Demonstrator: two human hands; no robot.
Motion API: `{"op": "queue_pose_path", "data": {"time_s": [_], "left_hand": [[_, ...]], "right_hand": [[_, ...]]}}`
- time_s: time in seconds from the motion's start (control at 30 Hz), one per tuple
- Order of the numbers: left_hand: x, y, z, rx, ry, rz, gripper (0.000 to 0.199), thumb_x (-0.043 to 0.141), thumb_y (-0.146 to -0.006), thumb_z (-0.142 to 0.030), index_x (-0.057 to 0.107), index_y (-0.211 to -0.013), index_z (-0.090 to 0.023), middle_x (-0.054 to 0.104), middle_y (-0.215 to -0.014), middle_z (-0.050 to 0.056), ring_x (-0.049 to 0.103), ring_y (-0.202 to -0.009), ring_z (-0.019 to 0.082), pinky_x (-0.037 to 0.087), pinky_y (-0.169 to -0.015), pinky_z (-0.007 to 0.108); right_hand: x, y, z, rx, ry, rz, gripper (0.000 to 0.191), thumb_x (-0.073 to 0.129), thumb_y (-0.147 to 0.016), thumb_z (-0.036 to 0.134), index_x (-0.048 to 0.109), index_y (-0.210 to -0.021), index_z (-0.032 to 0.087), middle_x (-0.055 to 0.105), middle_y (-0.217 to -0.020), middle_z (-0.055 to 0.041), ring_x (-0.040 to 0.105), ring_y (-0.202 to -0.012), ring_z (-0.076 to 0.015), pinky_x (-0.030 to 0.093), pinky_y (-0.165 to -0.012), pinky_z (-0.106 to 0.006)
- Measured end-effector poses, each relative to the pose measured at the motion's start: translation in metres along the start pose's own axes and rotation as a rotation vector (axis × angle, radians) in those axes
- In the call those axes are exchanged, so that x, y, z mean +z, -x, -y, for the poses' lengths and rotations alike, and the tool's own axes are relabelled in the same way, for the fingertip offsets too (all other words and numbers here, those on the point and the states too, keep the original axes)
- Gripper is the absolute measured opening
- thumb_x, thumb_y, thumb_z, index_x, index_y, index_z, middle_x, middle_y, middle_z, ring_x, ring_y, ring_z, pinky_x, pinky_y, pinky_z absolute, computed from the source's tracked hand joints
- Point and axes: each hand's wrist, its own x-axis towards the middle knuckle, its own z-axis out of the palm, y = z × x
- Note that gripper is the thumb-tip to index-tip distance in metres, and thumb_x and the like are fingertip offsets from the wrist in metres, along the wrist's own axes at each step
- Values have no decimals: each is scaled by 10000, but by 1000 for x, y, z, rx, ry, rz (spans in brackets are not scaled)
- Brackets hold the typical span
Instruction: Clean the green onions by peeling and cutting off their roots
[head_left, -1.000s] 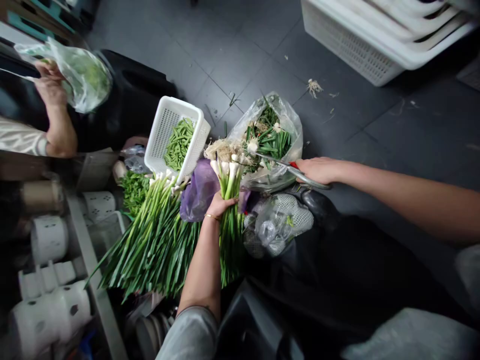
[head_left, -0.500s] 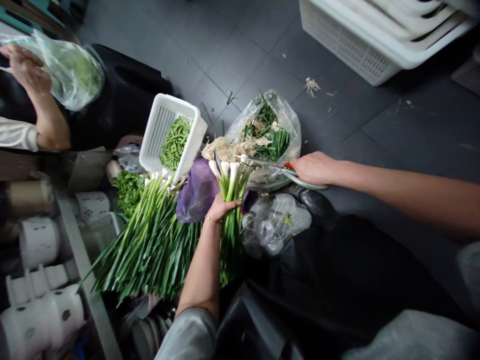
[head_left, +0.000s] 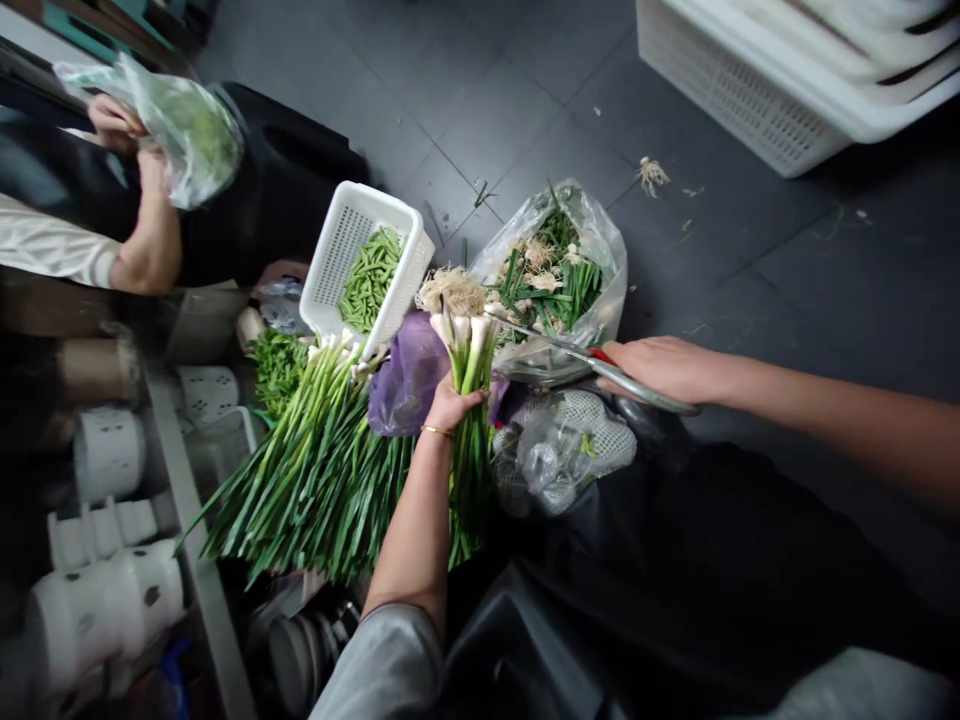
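Observation:
My left hand (head_left: 454, 403) is wrapped round a bunch of green garlic (head_left: 471, 362), its white bulbs upward and long leaves hanging down. A tuft of pale roots (head_left: 452, 291) tops the bunch's left part; the right-hand bulb ends look bare. My right hand (head_left: 656, 366) grips scissors (head_left: 570, 347) with red on the handle. Their blades point left, tips close to the rightmost bulbs; whether they touch is unclear. Behind the blades, an open clear plastic bag (head_left: 611, 262) holds cut roots and green trimmings. A larger pile of green garlic (head_left: 322, 470) lies left of my left hand.
A white basket (head_left: 319, 265) with green beans stands behind the pile, beside a purple bag (head_left: 405, 375) and leafy greens (head_left: 277, 370). A netted bag (head_left: 559, 440) sits near my knees. A co-worker's hand (head_left: 112, 120) holds a bagged vegetable. A large white crate (head_left: 742, 110) stands at back right.
Roots on the right side of the bunch are gone from the bulbs. My right hand and the scissors have drawn slightly right. The whole view has shifted a little; a co-worker's second hand now shows.

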Motion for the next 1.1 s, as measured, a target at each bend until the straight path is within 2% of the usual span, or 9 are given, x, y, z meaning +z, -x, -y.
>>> {"op": "queue_pose_path", "data": {"time_s": [0.13,0.27,0.4,0.5,0.63,0.83,1.0,1.1], "left_hand": [[7,1,-3,66,-142,-57,623,795,-493,-273,582,-1061,-132,692,-958,61,641,-841,196,504,-786,308],[17,8,-10,93,-504,-181,566,731,-609,-259,552,-1137,-162,693,-982,94,651,-942,259,487,-813,322],[27,15,-13,42,-914,-341,485,598,-761,-293,498,-1214,-150,670,-1011,172,668,-921,319,483,-766,365],[31,16,-10,42,-1077,-355,448,524,-801,-254,475,-1228,-130,635,-1075,208,670,-904,323,483,-743,373],[33,14,-4,67,-1123,-294,435,533,-810,-272,467,-1219,-140,628,-1085,193,668,-912,308,486,-738,352],[40,19,4,106,-1173,-157,396,514,-840,-305,485,-1188,-119,637,-1043,193,678,-871,299,487,-710,336],[49,22,-3,106,-1088,-208,415,525,-845,-346,467,-1191,-125,650,-1047,194,677,-877,302,482,-707,338],[46,19,-8,99,-1048,-197,408,531,-839,-354,474,-1177,-133,661,-1043,189,675,-891,310,480,-715,343]], "right_hand": [[-19,-13,15,138,147,49,312,317,-922,292,552,-1002,104,673,-929,-211,639,-805,-281,370,-613,-341],[-30,-17,21,179,167,147,309,340,-902,245,590,-1024,109,675,-1007,-211,639,-852,-292,385,-637,-352],[-41,-14,20,134,197,242,252,422,-880,238,636,-932,115,677,-989,-199,626,-820,-267,380,-626,-339],[-49,-12,17,71,180,323,172,511,-836,230,642,-808,123,675,-851,-157,589,-694,-209,361,-594,-315],[-48,-8,12,28,97,344,120,510,-807,178,619,-768,147,662,-787,-111,547,-629,-163,368,-586,-291],[-27,-9,2,176,192,263,211,459,-845,276,611,-902,141,683,-933,-185,615,-755,-255,385,-635,-354],[-7,-20,-1,82,39,210,271,456,-861,358,559,-975,135,664,-988,-177,627,-823,-243,407,-659,-317],[3,-20,1,90,32,166,364,407,-894,433,516,-1035,116,658,-955,-197,629,-822,-264,391,-666,-334]]}}
